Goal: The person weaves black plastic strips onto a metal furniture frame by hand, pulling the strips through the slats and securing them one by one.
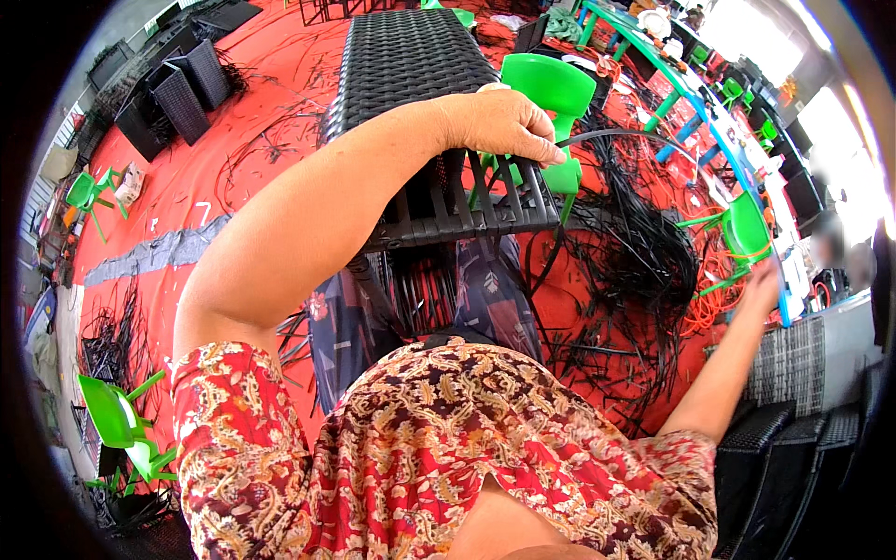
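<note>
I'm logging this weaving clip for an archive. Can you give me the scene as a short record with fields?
setting: workshop with a red floor
left hand: on the near end of a black woven panel, gripping a black strip
right hand: stretched out to the side; grip cannot be told
near the panel: green chair just beyond it
floor: heap of loose black strips, orange cord
background: woven black boxes, green chairs
</note>
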{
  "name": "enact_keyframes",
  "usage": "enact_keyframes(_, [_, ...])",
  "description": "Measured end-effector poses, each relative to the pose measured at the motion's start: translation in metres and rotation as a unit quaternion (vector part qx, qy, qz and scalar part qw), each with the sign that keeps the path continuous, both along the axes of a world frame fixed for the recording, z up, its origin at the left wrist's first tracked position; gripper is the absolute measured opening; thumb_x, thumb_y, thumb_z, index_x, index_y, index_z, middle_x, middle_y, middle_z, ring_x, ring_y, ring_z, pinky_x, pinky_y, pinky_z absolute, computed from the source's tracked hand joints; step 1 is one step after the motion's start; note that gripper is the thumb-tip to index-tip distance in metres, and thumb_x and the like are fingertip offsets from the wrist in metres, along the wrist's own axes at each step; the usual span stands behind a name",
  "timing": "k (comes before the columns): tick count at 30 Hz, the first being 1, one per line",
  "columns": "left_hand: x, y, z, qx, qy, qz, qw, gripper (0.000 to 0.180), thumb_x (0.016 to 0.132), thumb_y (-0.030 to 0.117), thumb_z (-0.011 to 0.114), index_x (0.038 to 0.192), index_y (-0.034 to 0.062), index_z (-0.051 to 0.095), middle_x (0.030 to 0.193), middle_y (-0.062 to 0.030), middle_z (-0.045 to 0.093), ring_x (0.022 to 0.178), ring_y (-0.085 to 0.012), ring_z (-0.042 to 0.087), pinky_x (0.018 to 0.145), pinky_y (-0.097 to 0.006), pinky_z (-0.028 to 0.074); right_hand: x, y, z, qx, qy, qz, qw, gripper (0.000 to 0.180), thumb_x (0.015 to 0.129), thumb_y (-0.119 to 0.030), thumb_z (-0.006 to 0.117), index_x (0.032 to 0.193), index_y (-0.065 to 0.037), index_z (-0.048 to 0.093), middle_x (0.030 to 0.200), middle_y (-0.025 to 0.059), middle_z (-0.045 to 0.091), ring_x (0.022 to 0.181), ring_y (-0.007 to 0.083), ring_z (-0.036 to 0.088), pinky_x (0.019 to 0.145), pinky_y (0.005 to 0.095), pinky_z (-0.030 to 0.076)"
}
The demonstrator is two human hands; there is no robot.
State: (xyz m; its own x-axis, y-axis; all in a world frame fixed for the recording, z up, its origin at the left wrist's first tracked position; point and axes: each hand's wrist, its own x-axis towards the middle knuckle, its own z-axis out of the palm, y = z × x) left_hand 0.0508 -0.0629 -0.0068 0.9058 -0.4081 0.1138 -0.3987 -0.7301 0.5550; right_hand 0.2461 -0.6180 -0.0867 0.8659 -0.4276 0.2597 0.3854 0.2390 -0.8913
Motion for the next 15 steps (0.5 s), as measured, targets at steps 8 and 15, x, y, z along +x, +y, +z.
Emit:
enact_keyframes(8, [-0.016, -0.013, 0.042, -0.461, -0.058, -0.106, 0.879, 0.053, 0.088, 0.037, 0.057, 0.123, -0.0022, 0.049, 0.109, -0.0119, 0.059, 0.081, -0.0187, 0.06, 0.081, -0.031, 0.048, -0.136, 0.297, 0.156, -0.649, -0.56, -0.006, 0.515, 0.016, 0.078, -0.003, 0.056, 0.092, -0.01, 0.06, 0.106, 0.0022, 0.063, 0.093, 0.021, 0.06, 0.078, 0.0297, 0.051])
enact_keyframes(15, [-0.044, 0.021, 0.08, -0.706, -0.033, -0.095, 0.701, 0.039, 0.092, 0.037, 0.054, 0.098, -0.0003, 0.062, 0.07, -0.0035, 0.058, 0.051, -0.0107, 0.05, 0.061, -0.029, 0.051, -0.097, 0.278, 0.103, -0.656, -0.484, -0.032, 0.579, 0.011, 0.075, -0.003, 0.058, 0.083, -0.01, 0.059, 0.101, 0.001, 0.063, 0.082, 0.0229, 0.059, 0.068, 0.0341, 0.05])
